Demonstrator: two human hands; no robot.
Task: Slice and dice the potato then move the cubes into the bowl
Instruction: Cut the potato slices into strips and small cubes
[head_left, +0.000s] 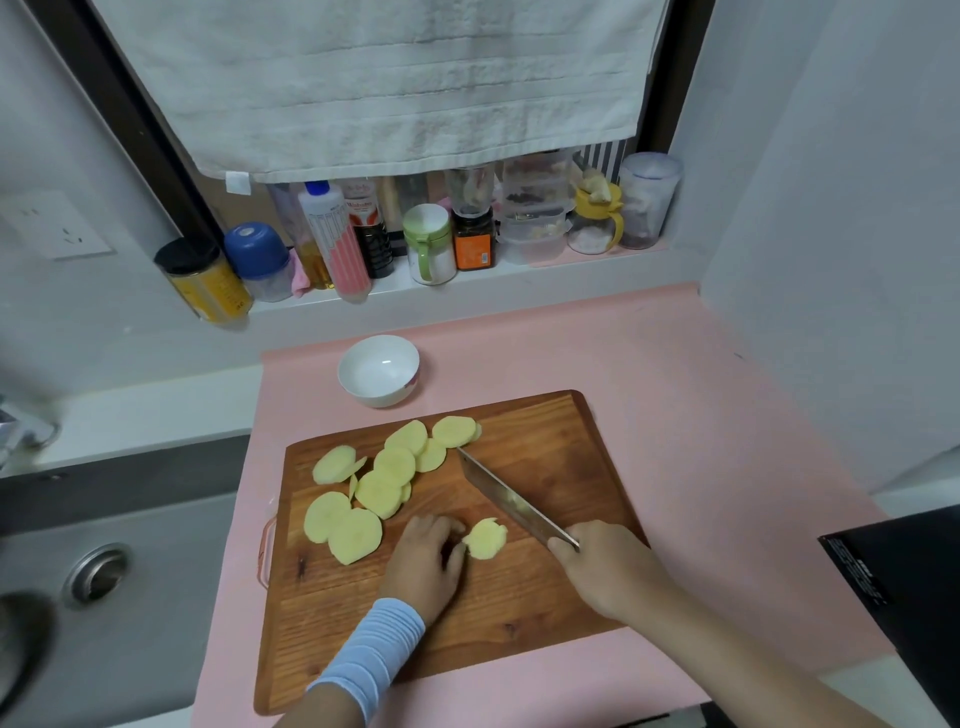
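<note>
Wooden board (545, 467): round slices (384, 483) fanned over its left and far part, none diced yet. End piece (485, 539) lies nearer the front, just beside the left hand (428, 561). That hand's fingers curl; whether they pinch the piece cannot be told. Right hand (608, 566) grasps the knife (511, 501), blade slanted above the board. Bowl (379, 370) behind the board, empty. Risk: the small piece slips under the blade, bringing the knuckles near the edge.

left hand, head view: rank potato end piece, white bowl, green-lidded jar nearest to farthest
From the left hand:
1. potato end piece, at its fingertips, on the cutting board.
2. white bowl, beyond the board's far edge.
3. green-lidded jar, on the back ledge.
</note>
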